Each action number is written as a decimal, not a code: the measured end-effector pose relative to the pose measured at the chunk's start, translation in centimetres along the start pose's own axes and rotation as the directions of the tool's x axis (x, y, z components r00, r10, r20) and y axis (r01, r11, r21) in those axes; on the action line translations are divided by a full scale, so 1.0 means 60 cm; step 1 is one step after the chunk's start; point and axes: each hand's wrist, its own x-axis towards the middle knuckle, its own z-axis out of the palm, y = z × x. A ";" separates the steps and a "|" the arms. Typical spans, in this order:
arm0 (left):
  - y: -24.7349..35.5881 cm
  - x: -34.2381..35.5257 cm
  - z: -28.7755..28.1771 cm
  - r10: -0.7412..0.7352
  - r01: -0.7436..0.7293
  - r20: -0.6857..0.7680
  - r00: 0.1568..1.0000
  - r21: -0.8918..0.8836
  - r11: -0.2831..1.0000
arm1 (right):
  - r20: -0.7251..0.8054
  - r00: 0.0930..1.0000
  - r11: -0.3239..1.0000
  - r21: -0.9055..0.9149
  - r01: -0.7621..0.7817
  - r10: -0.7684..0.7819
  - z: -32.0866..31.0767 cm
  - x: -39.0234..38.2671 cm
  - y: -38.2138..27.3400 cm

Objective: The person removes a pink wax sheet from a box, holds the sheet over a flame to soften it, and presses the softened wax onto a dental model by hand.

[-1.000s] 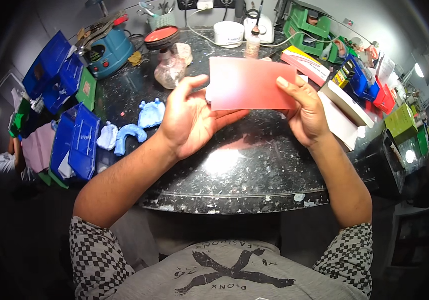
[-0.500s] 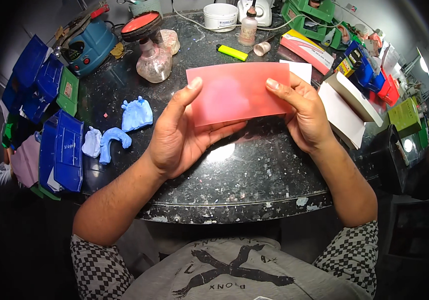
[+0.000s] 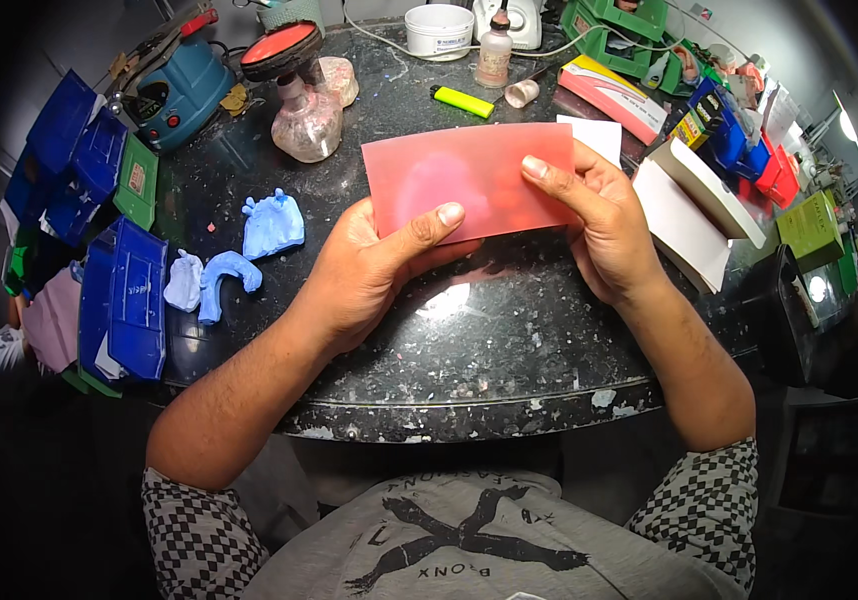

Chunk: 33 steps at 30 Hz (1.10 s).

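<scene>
A flat, slightly see-through pink wax sheet (image 3: 489,185) is held above the dark speckled bench (image 3: 509,340). My left hand (image 3: 379,250) grips its lower left part, thumb on the front and fingers behind. At the right end, my right hand (image 3: 604,215) pinches it between thumb and fingers. The fingers behind the sheet are mostly hidden. On the bench left of my hands lie pale blue dental casts: one with tooth shapes (image 3: 274,224), a horseshoe-shaped one (image 3: 221,282) and a smaller lump (image 3: 184,282).
Beyond the sheet stand a glass spirit burner (image 3: 307,125), a green lighter (image 3: 462,102), a dropper bottle (image 3: 494,55) and a white tub (image 3: 440,34). An opened white box (image 3: 684,215) sits to the right. Blue trays (image 3: 124,300) line the left edge, near a teal machine (image 3: 181,95).
My left thumb has moved from the sheet's upper left edge to its lower middle. The sheet's left end has shifted slightly left; my right hand keeps its hold.
</scene>
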 end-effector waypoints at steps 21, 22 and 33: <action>0.006 -0.005 0.005 0.135 -0.134 -0.022 0.991 0.019 0.991 | 0.082 0.994 0.997 -0.019 -0.074 0.076 0.006 -0.006 0.000; 0.005 -0.005 0.006 0.163 -0.161 -0.029 0.986 0.048 0.986 | 0.077 0.995 0.998 0.002 -0.060 0.060 0.008 -0.008 0.000; 0.013 -0.006 -0.001 0.071 -0.055 -0.145 0.987 0.108 0.993 | -0.009 0.850 0.774 -0.418 0.475 -0.527 0.025 -0.019 0.018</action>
